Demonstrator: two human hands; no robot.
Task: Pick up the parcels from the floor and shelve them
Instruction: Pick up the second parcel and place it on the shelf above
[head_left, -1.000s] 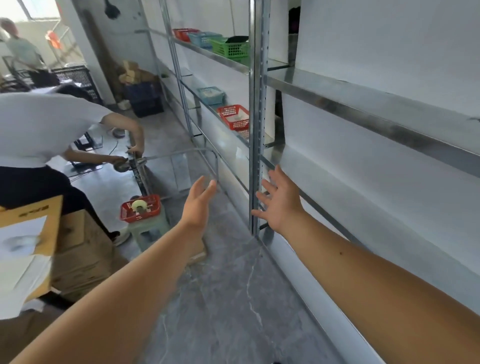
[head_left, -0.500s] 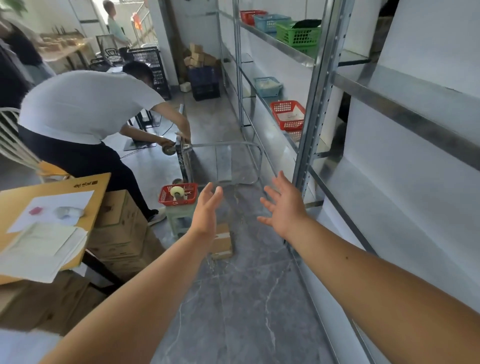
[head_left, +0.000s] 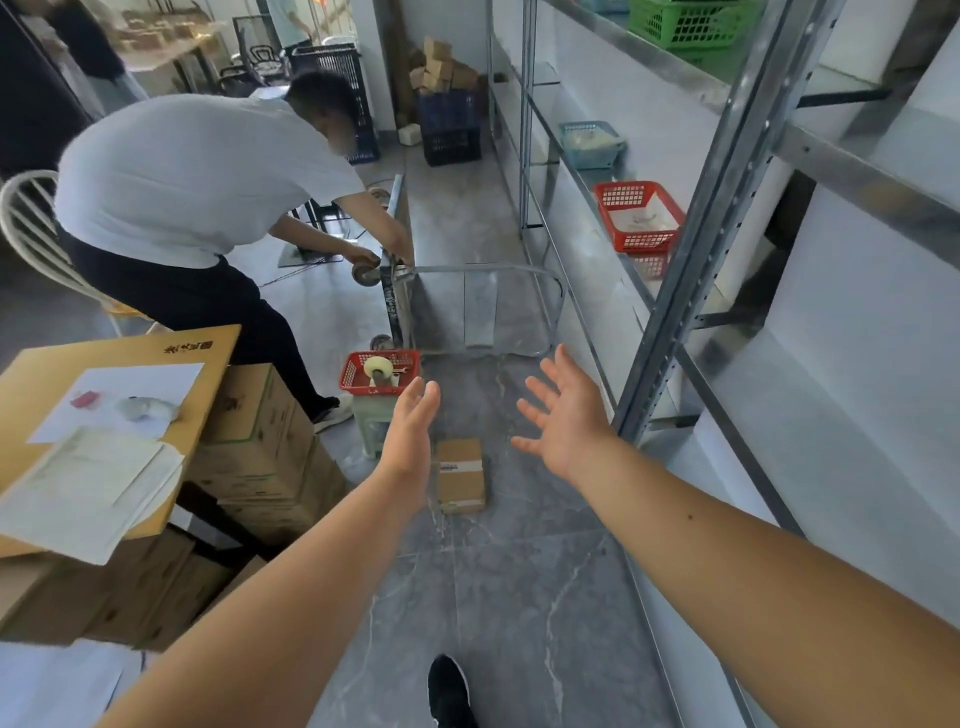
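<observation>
Both hands reach forward, holding nothing: left hand (head_left: 410, 431) flat with fingers together, right hand (head_left: 563, 415) fingers spread. Parcel (head_left: 460, 475) lies on floor (head_left: 519, 597) between them.

Parcel (head_left: 460, 475): small brown cardboard box, white label strip across its top. Lay flat on the grey floor (head_left: 519, 597), near the metal shelf (head_left: 852, 174), not touching it.

The parcel (head_left: 460, 475) was matt brown cardboard with a paper label, lying at twelve o'clock on a floor (head_left: 509, 613) of smooth, grey-veined tile with a dull sheen. At two o'clock, the shelf frame (head_left: 699, 249) was bright perforated metal, carrying a red latticed plastic basket (head_left: 645, 242).
</observation>
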